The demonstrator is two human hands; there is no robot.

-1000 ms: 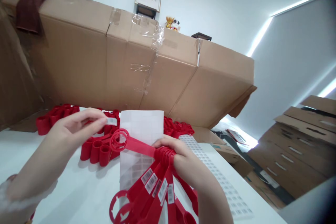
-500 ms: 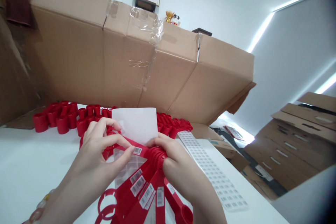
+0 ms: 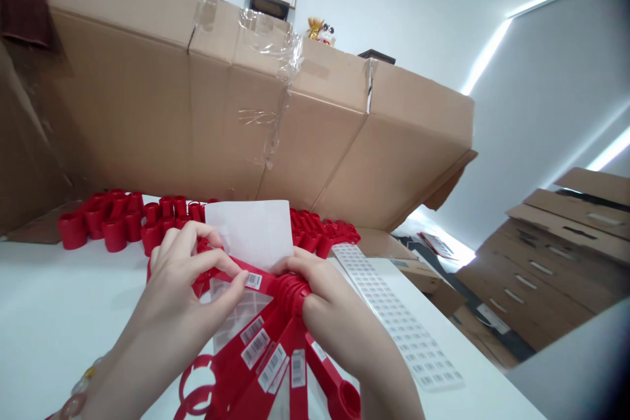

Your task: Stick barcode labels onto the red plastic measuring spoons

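My right hand is closed around the gathered ends of a bunch of red measuring spoons, whose handles fan out toward me. Several handles carry white barcode labels. With thumb and forefinger, my left hand pinches at one barcode label on the topmost handle, which points left. Behind the bunch stands a white label backing sheet, with a lower, see-through part showing between the handles. My right fingertips touch or nearly touch its edge; whether they grip it I cannot tell.
Rows of red cups stand along the back left, and more red pieces lie at the back right. A barcode label sheet lies on the white table. A large cardboard panel rises behind; stacked cartons stand at right.
The whole view has shifted slightly. My left thumb and forefinger stay at the label on the top handle, and my right hand keeps its hold on the bunch.
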